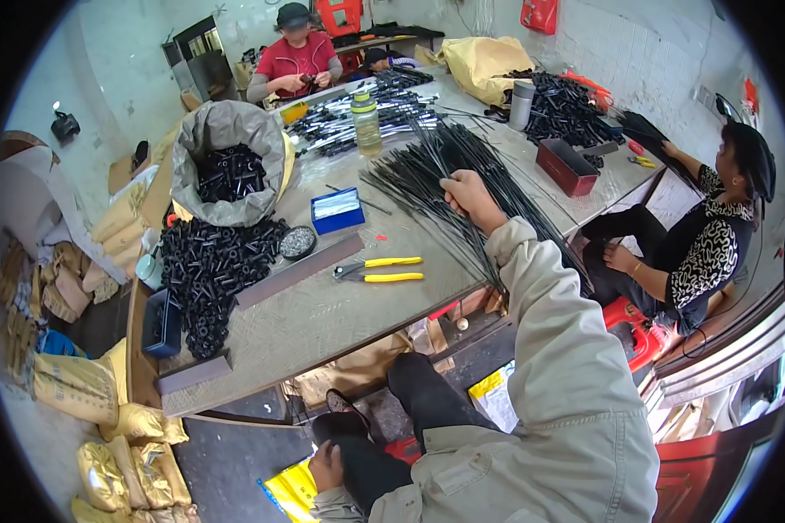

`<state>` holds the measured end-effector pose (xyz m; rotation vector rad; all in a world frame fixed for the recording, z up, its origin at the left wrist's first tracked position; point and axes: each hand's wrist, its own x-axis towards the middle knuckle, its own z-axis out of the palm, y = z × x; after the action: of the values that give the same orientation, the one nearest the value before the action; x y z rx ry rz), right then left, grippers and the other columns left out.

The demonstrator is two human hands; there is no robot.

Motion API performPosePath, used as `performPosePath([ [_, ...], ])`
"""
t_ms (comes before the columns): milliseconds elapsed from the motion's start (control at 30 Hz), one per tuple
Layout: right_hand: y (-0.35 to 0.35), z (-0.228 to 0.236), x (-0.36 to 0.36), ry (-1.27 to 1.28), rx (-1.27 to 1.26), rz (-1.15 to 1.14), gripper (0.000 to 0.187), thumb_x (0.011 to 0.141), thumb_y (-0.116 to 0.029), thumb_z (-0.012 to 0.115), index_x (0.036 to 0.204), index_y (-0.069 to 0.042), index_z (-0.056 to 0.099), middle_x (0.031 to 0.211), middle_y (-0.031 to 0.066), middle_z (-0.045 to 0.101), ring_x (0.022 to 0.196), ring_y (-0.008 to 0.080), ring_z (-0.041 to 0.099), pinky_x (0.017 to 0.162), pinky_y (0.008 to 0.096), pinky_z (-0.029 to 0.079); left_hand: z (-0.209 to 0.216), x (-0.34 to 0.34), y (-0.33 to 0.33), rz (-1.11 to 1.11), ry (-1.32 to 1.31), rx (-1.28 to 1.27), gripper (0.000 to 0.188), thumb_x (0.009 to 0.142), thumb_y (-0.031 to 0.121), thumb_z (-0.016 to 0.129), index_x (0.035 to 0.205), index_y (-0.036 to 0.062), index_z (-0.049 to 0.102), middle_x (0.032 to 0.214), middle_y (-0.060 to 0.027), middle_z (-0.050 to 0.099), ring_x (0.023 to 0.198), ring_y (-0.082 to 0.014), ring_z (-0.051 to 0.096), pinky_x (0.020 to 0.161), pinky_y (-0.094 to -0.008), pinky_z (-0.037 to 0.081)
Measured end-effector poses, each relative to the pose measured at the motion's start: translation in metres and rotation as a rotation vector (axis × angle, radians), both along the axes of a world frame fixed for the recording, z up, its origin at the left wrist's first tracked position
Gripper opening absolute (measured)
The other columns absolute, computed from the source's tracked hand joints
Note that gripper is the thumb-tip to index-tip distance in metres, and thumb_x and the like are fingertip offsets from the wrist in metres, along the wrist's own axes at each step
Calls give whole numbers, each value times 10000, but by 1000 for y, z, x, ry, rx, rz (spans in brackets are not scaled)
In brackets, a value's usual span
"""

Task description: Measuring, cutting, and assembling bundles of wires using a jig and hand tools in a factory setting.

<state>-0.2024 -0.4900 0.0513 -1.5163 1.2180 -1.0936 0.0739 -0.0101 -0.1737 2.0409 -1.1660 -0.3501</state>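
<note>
Pale-walled workroom, cluttered surface | right hand: closed on thin black rods fanned right of centre (yellow-handled pliers lie to their left) | left hand: low beside the thigh, cannot tell whether it grips anything

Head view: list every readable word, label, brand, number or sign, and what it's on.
No text clear enough to quote.
Tan sack, lower left: printed marks, too blurred to read.
Yellow-and-white bag on the floor: print too small to read.
Yellow packet by the left hand: marks too small to read.
Thin black rods at the right hand: no text visible.
</note>
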Motion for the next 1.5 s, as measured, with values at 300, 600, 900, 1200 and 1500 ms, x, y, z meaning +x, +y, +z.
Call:
performPosePath([
  [300,18,67,48,-458,-85,221,203,891,-175,508,748,-57,425,535,1,447,389,95,430,353,219,344,37,-23,-17,-124,229,34,253,845,165,585,1019,-18,607,855,-152,647,760,-212,632,696,-299,501],
  [600,147,120,111,-310,-92,567,167,866,-170,513,910,-31,431,537,7,439,347,85,393,354,217,334,270,-52,-191,-509,606,-492,372,909,204,511,1189,-38,480,955,-106,623,840,-173,617,750,-285,503],
  [900,212,67,84,81,127,1252,334,862,-180,557,1112,3,431,796,72,572,622,116,560,529,230,431,329,-26,-223,-381,1250,-573,280,923,178,470,1106,-29,518,932,-106,626,793,-148,591,689,-271,483],
  [1200,37,-34,22,1308,-518,136,163,748,-197,584,778,-55,660,842,145,655,762,309,644,651,395,512,299,5,-216,-538,1202,-653,281,899,79,463,1162,-16,500,1039,-149,612,907,-195,611,750,-289,503],
  [1500,16,-48,12,867,-602,-288,180,836,-194,510,859,-22,556,663,152,614,598,308,626,516,399,488,318,-28,-211,-413,1165,-564,304,911,84,453,1200,-7,473,1130,-161,577,958,-214,602,802,-303,493],
])
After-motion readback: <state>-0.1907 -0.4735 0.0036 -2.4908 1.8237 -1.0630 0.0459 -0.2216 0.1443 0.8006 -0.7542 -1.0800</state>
